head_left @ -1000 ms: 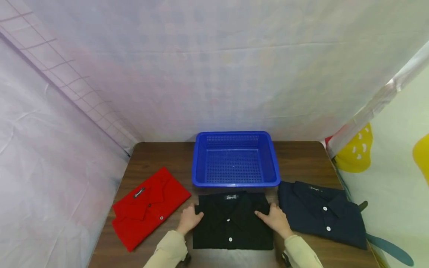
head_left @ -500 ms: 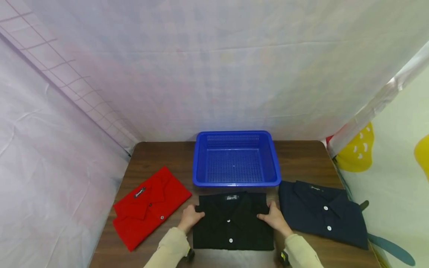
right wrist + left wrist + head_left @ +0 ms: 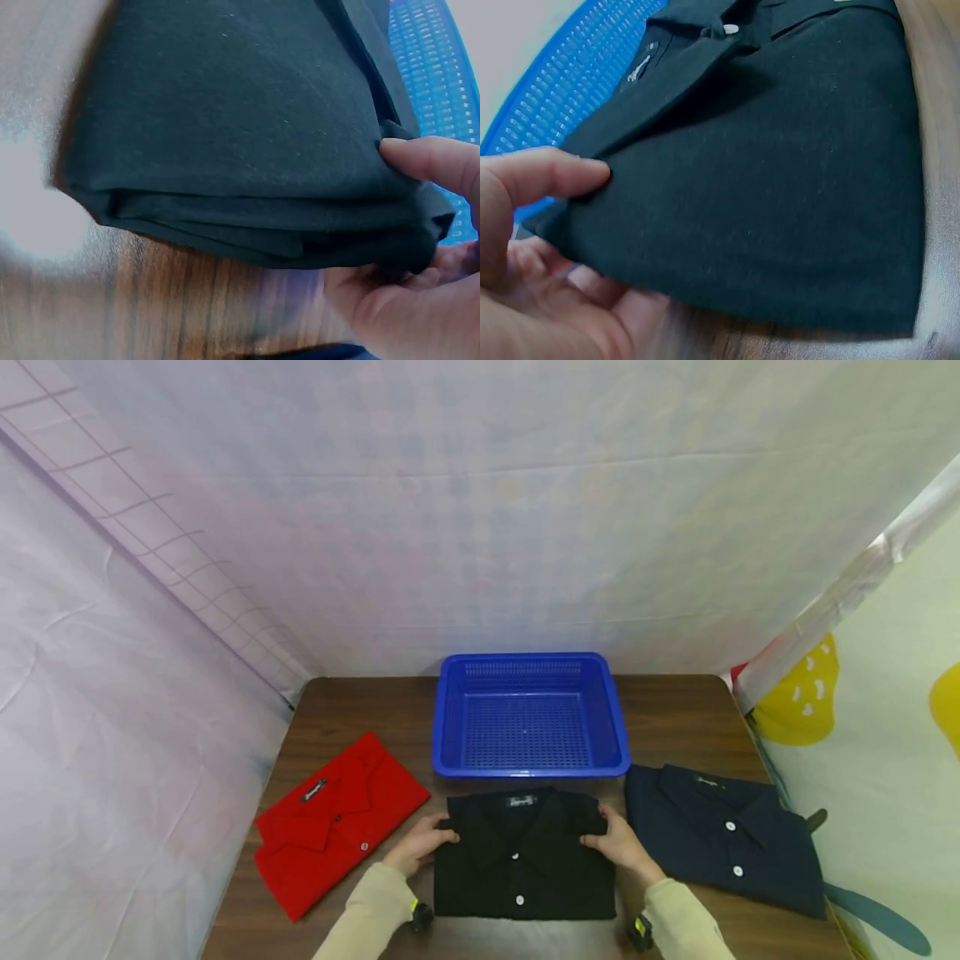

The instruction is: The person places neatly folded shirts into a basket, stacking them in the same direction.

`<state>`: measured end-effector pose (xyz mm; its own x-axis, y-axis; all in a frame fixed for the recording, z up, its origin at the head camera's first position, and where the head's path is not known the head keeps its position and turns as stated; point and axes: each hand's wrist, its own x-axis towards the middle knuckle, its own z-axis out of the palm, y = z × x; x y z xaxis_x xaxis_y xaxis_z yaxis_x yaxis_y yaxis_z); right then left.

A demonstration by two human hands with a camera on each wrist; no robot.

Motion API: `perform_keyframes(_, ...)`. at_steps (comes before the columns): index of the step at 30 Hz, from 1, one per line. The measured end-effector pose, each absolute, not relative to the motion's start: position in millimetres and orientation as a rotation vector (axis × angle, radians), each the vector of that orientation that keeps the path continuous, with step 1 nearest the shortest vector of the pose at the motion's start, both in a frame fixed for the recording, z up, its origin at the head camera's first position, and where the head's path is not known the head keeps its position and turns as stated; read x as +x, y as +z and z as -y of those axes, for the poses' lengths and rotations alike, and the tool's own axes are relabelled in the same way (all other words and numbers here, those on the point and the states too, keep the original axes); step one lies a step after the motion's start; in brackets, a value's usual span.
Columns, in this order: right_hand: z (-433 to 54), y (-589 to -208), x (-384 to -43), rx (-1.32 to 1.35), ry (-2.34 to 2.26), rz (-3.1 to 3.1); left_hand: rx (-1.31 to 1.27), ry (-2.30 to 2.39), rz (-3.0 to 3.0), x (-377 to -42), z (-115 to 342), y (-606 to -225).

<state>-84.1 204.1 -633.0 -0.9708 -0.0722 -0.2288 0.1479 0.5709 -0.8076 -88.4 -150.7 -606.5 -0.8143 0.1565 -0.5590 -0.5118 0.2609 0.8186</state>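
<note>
Left hand (image 3: 540,300) has a corner of a dark folded shirt (image 3: 765,172) pinched, thumb (image 3: 577,172) on top and the other fingers (image 3: 592,289) tucked underneath. There's a pale button (image 3: 731,29) up by the collar (image 3: 656,103) (plus a small label (image 3: 640,67), too blurry to read). Blue holey basket (image 3: 562,90) beyond it at upper left, wood-grain bench (image 3: 941,187) showing along the right and bottom.

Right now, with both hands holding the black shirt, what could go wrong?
The folded black cloth shirt with white buttons might come unfolded: the left fingers and right fingers pinch only its two sides, and layered folds show at its right edge.

If pushed forward, its collar could bump the rectangular blue plastic basket, which sits just beyond it.

Swinging right, it might rumple the folded navy cloth shirt lying close by.
</note>
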Motion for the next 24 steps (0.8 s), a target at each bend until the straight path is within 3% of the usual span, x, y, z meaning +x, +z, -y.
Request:
perform_keyframes(11, -214.6, -624.0, -77.5, -0.062, -1.349, -2.530, 0.031, 1.615, -2.018, -86.0, 158.0, -591.3)
perform_keyframes(24, -223.2, -618.1, -75.6, -0.496, -1.484, -2.817, 0.339, 1.663, -2.026, -90.8, 167.6, -583.2)
